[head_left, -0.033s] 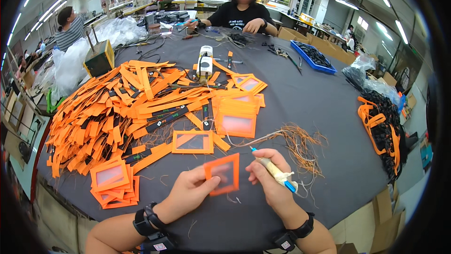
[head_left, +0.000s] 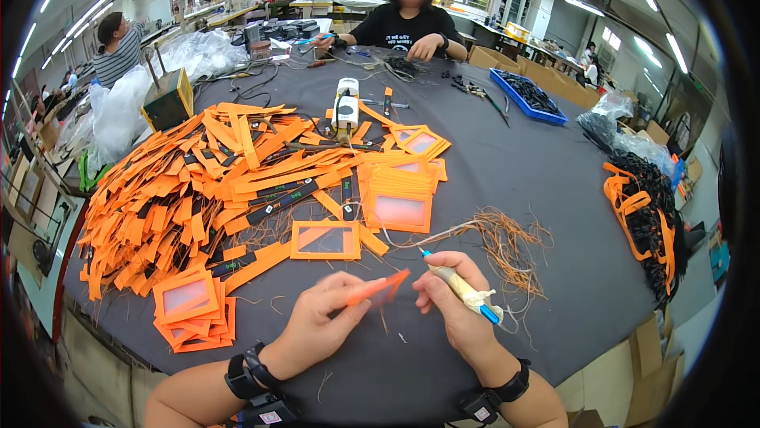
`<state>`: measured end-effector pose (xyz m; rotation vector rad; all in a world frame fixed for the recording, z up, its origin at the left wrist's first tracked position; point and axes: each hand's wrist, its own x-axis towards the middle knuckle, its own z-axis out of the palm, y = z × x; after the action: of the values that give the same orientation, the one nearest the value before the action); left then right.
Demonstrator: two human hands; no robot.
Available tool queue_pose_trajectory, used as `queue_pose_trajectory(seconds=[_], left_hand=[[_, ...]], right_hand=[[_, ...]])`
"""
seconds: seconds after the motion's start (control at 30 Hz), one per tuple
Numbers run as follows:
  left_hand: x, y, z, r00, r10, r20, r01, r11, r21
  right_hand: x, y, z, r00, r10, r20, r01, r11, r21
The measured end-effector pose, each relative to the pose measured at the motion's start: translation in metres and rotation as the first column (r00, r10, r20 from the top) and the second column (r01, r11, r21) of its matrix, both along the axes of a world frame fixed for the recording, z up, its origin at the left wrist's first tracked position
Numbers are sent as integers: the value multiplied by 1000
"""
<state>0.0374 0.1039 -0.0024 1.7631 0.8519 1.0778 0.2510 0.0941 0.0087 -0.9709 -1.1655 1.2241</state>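
My left hand (head_left: 324,313) pinches an orange-framed piece with a clear window (head_left: 378,289) between thumb and fingers. The piece is tilted nearly edge-on and smeared by motion, with a loose thread hanging below it. My right hand (head_left: 457,301) is wrapped round a pen-shaped tool (head_left: 453,284) with blue ends and a pale yellowish wrapping; its tip points up and left, apart from the piece. A thin pale cord trails near the tool. Beyond my hands lies another framed window piece (head_left: 325,240), and a stack of them (head_left: 398,208) sits behind it.
A big heap of orange and black strips (head_left: 174,190) covers the table's left. More framed pieces (head_left: 186,301) are piled near my left forearm. Orange thread ends (head_left: 511,250) lie to the right. A white power strip (head_left: 346,107) and blue tray (head_left: 529,95) stand farther off; a person (head_left: 408,28) sits opposite.
The framed piece in my left hand has turned from facing me to nearly edge-on. My right hand and the tool have hardly moved.
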Motion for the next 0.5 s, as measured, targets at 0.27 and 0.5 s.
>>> queue_pose_trajectory(seconds=[0.27,0.5], left_hand=[[7,-12,16,839,412,-354,-116,773,623],[6,-6,9,908,220,357,-170,971,-166]], right_hand=[[-12,-11,-3,979,77,-189,-84,996,-29],[-1,-4,6,998,-47,-33,47,999,-2]])
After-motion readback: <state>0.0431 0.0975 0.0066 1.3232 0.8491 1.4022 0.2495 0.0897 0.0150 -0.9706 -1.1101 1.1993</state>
